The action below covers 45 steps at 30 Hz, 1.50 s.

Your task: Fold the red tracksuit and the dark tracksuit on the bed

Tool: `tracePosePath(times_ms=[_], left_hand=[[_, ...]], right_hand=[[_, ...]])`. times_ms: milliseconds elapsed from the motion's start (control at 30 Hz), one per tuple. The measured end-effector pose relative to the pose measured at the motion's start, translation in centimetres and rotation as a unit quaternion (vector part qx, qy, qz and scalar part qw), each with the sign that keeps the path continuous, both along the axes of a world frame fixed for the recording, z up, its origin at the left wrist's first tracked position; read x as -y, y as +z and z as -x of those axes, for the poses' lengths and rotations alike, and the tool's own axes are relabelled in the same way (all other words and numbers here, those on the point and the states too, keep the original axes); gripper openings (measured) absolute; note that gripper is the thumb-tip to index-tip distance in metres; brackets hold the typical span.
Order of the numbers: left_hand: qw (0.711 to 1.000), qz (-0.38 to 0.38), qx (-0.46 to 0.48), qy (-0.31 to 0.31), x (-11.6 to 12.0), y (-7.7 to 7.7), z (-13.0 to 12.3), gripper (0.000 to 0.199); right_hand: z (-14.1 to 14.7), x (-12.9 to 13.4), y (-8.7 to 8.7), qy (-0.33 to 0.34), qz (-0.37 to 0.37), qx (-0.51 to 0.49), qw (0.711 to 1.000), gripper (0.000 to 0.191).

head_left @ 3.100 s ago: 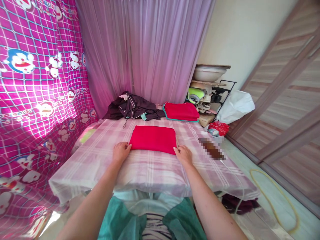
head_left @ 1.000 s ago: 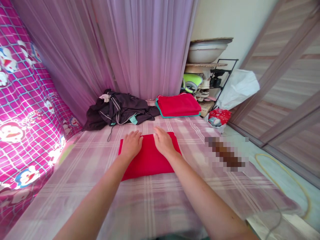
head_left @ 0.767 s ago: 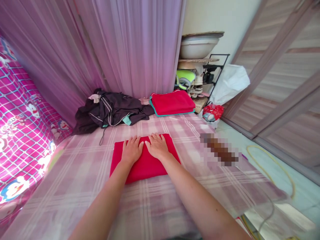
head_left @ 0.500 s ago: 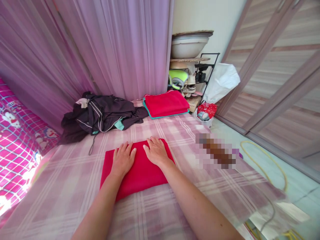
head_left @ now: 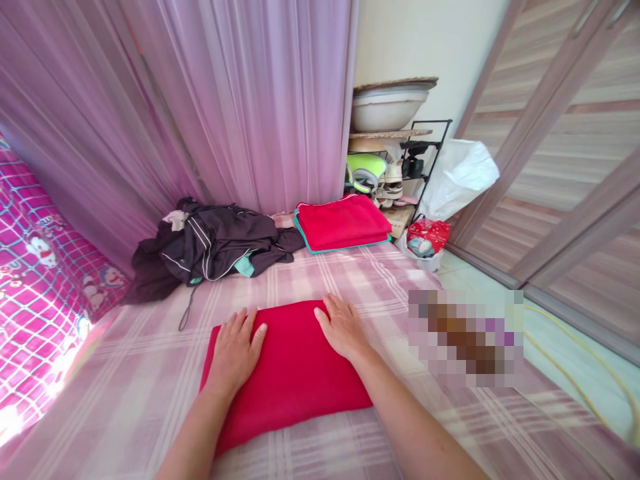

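Note:
A folded red garment (head_left: 295,373) lies flat on the plaid bedsheet (head_left: 310,447) in front of me. My left hand (head_left: 237,350) rests on its left side, palm down with the fingers stretched out. On the far right corner lies my right hand (head_left: 343,327), flat, its fingers extended and the thumb apart. Neither hand grips the cloth. Beyond them, a folded red stack (head_left: 345,223) with a teal layer underneath sits near the curtain.
Dark crumpled clothes (head_left: 225,240) lie at the back left, by the purple curtain (head_left: 240,100). A rack (head_left: 433,160) with shoes and basins stands behind the bed, next to a white bag (head_left: 463,173). A blurred patch covers something on the right of the bed.
My hands have moved apart on the red garment, the right one out to its right edge. The view has shifted, so the surroundings sit lower and further right.

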<state>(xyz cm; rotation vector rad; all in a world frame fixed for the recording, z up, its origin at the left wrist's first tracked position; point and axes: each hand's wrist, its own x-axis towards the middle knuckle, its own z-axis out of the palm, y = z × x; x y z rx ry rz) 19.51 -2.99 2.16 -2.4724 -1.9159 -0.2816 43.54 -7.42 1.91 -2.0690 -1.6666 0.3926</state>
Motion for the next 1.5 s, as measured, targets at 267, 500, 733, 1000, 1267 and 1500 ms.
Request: tracePosePath(times_ms=[267,500,733,1000,1267,1500], left_hand=[[0.999,0.036,-0.013,0.032,0.5,0.9,-0.7,0.06],[0.998,0.052,-0.022,0.037,0.8,1.6,-1.0,0.061],[0.998,0.042,-0.024,0.029,1.1,2.0,-1.3,0.06],[0.998,0.057,-0.019,0.032,1.4,2.6,-1.5,0.057],[0.998,0.055,-0.015,0.031,1.2,2.7,-1.3,0.055],[0.999,-0.007,-0.01,-0.042,4.0,4.1,-4.2,0.05]], right_hand=[[0.4,-0.1,0.0,-0.004,-0.02,0.01,1.0,0.052],[-0.1,0.0,0.9,0.002,-0.019,0.034,0.999,0.051],[3.0,1.8,5.6,0.015,-0.097,0.068,0.993,0.049],[5.7,0.5,4.0,0.151,-0.043,0.072,0.985,0.046],[2.9,0.2,2.3,0.085,-0.037,0.077,0.993,0.045],[3.1,0.2,1.9,0.083,-0.053,0.108,0.989,0.045]])
